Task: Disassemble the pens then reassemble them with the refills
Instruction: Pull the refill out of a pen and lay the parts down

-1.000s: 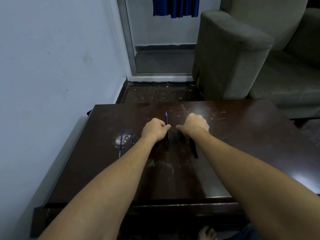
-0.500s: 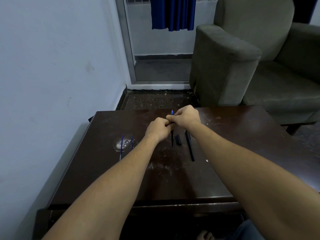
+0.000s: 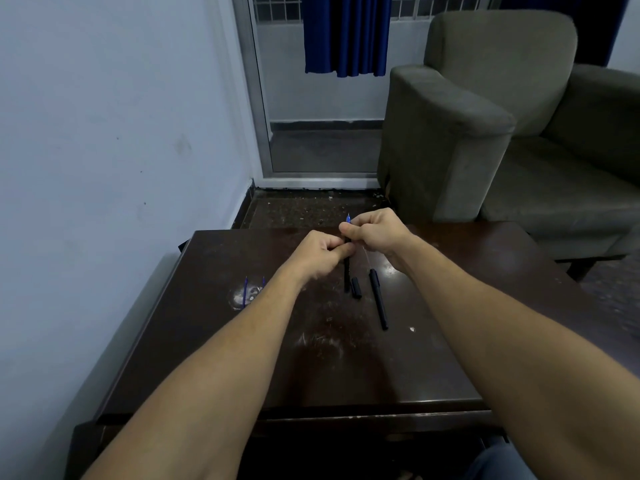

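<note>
Both hands hold one black pen barrel [image 3: 346,275] above the dark wooden table [image 3: 346,358]. My left hand [image 3: 320,252] pinches the barrel's middle. My right hand [image 3: 375,232] grips its far end, where a blue refill tip [image 3: 348,218] sticks out. On the table just right of the barrel lies a short black pen piece [image 3: 356,287], and beside that a whole black pen [image 3: 378,298]. Two blue refills [image 3: 245,292] lie at the left, on a pale worn patch, partly hidden by my left forearm.
A white wall runs close along the table's left side. A grey armchair [image 3: 485,133] stands beyond the table's far right corner. A glass door with a blue curtain [image 3: 344,36] is straight ahead. A small white speck [image 3: 412,329] lies near the whole pen.
My right hand rose from the table to the pen's far end and closed on it. Both hands lifted the pen upward. The camera tilted up.
</note>
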